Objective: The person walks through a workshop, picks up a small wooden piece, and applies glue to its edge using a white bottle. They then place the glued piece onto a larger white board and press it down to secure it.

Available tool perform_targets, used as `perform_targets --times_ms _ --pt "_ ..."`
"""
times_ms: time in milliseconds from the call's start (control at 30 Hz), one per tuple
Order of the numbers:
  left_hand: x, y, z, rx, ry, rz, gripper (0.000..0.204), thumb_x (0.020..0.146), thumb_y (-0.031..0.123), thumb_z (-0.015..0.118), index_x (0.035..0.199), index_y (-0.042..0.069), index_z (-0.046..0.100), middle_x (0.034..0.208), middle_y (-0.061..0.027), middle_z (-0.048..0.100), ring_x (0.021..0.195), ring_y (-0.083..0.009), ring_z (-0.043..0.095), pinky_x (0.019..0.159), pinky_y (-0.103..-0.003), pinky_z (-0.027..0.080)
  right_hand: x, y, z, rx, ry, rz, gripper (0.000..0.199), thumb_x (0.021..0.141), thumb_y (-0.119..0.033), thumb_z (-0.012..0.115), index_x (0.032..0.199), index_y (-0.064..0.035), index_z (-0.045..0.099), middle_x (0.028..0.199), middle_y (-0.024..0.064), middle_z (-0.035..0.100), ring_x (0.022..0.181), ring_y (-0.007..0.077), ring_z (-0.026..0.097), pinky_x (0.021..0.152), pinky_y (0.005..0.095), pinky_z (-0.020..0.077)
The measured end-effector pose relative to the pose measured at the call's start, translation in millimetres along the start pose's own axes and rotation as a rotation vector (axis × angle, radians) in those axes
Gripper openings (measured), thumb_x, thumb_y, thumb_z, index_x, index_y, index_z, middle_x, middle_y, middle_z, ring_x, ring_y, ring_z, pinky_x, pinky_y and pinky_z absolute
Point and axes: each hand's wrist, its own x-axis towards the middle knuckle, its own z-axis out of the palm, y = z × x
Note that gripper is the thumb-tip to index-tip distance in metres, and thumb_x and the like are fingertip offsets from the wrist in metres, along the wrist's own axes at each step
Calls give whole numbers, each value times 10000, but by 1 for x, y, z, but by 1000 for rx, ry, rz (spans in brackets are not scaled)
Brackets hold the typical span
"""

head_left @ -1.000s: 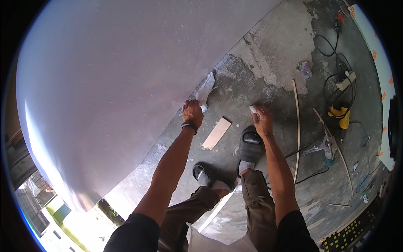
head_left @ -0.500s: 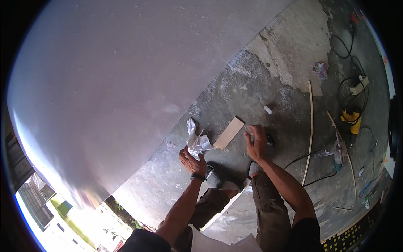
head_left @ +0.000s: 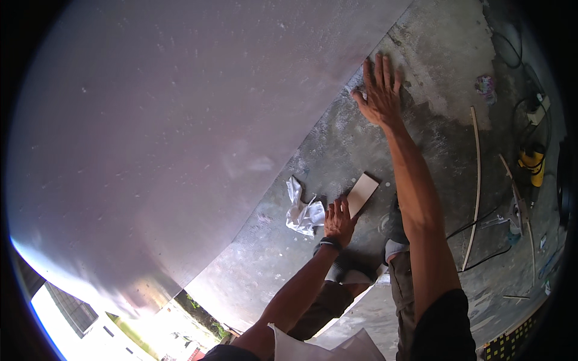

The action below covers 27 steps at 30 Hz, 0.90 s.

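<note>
My right hand (head_left: 379,93) reaches far forward with its fingers spread, beside the edge of a large pale metallic sheet (head_left: 180,108). Nothing is held in it. Nearer to me, my left hand (head_left: 340,221) rests at the near end of a short flat piece of light wood (head_left: 364,191), its fingers stretched out and touching or just beside the wood. A crumpled silvery-white plastic bag (head_left: 304,212) lies on the concrete floor, left of that hand. My right forearm covers part of the floor.
Long thin wooden strips (head_left: 475,180) lie at the right, with a yellow power tool (head_left: 533,163), black cables and a white power strip (head_left: 539,109) beyond. A crumpled colourful wrapper (head_left: 485,88) is farther off. My feet stand close behind the wood.
My right hand has moved far forward and its fingers have spread. My left hand has shifted right, from the plastic bag to the wood piece. The view has shifted slightly.
</note>
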Motion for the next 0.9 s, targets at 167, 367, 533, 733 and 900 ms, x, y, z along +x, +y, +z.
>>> perform_targets --times_ms 167,367,533,733,900 --pt "-23 -12 -13 -260 29 -25 732 901 376 742 1439 16 400 1296 -221 514 1219 -408 526 1034 -509 443 -24 -13 -4 51 -34 -103 828 982 -581 536 1628 -126 287 1722 177 62 1596 349 -1 1263 606 -6" --pt "-66 -24 -37 -308 160 -170 731 850 367 811 1379 3 461 1179 -190 552 1079 -356 592 942 -448 505 -54 -23 1 182 -21 -297 774 977 -543 573 1627 -217 309 1732 135 9 1600 321 -39 1267 603 -29" --pt "-83 -10 -66 -599 381 -341 691 832 334 865 1321 -3 512 1088 -120 599 934 -210 634 763 -375 571 -70 -33 -1 172 -29 -79 699 950 -527 636 1558 -246 438 1692 133 156 1565 327 124 1233 615 93" --pt "-95 15 -101 -928 403 -508 654 877 321 838 1318 -38 514 1066 -106 626 953 -187 634 801 -359 551 -64 -56 3 256 147 -61 545 963 -474 664 1450 -249 567 1540 85 392 1456 292 292 1125 594 211" --pt "-104 19 -112 -1044 361 -518 699 851 352 858 1328 -40 530 1089 -107 644 973 -198 654 855 -375 551 -62 -76 22 361 238 1 330 870 -227 784 1196 -209 736 1171 -14 605 1144 223 517 949 509 358"
